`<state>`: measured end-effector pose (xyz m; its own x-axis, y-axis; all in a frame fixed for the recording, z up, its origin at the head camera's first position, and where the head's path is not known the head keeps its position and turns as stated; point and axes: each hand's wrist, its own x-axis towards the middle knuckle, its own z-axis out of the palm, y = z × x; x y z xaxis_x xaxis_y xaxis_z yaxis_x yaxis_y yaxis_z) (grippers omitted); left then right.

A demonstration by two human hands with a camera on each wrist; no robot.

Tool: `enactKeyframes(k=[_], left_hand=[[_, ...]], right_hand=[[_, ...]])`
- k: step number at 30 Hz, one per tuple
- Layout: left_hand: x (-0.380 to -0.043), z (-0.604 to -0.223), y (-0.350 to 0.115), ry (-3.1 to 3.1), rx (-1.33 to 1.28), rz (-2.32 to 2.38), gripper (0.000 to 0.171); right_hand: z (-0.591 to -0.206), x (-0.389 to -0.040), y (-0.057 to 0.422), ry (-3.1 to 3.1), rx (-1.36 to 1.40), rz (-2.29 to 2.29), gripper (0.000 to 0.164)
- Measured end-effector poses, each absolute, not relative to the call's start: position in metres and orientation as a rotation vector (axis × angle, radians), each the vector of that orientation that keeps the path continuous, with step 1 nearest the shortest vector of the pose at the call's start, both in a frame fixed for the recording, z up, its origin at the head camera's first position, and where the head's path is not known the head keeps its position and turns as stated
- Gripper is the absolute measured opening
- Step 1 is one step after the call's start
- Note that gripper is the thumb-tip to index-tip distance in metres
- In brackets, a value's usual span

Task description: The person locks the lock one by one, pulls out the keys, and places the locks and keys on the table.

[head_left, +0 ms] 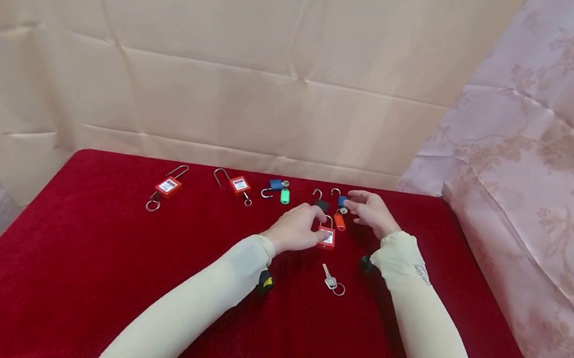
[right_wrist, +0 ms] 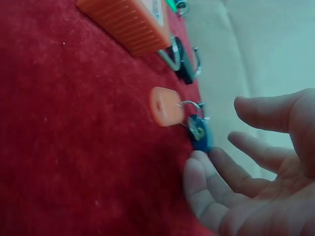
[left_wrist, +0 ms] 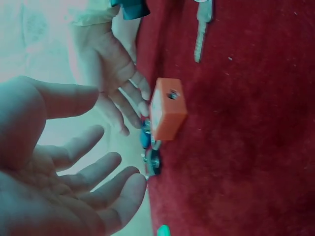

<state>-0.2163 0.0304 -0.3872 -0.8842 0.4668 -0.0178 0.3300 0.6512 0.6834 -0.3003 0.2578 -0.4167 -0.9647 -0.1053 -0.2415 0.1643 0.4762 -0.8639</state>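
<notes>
My left hand [head_left: 292, 229] hovers just left of a red padlock [head_left: 327, 245] with a white label and a raised shackle. In the left wrist view its thumb and fingers are spread, with nothing between them, apart from the padlock's orange-looking body [left_wrist: 170, 115]. My right hand [head_left: 376, 216] is beside a small blue padlock [head_left: 341, 201], which carries a key and an orange key tag [head_left: 340, 222]. The right wrist view shows loosely bent fingers [right_wrist: 197, 174] close to that blue padlock [right_wrist: 203, 137]; whether they touch it I cannot tell.
A black padlock [head_left: 321, 205] lies behind the red one. A loose key [head_left: 330, 280] with a ring lies nearer me. Leftward are a blue padlock [head_left: 276, 184] with a green tag [head_left: 285, 196] and two red padlocks [head_left: 239, 184] with open shackles, on the red cloth [head_left: 89, 274].
</notes>
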Motion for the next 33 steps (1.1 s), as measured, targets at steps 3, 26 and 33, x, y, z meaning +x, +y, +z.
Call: enactKeyframes(k=[3, 26, 33], left_hand=[[-0.219, -0.393, 0.03, 2.666, 0.623, 1.079, 0.044], [-0.224, -0.415, 0.019, 2.612, 0.47, 1.125, 0.04], [-0.222, -0.42, 0.013, 2.623, 0.48, 1.157, 0.04]], right_hand=[[-0.425, -0.307, 0.254, 2.575, 0.034, -1.371, 0.052], [-0.432, -0.316, 0.242, 2.865, 0.078, -1.047, 0.04], [-0.421, -0.303, 0.244, 2.683, 0.116, -1.571, 0.038]])
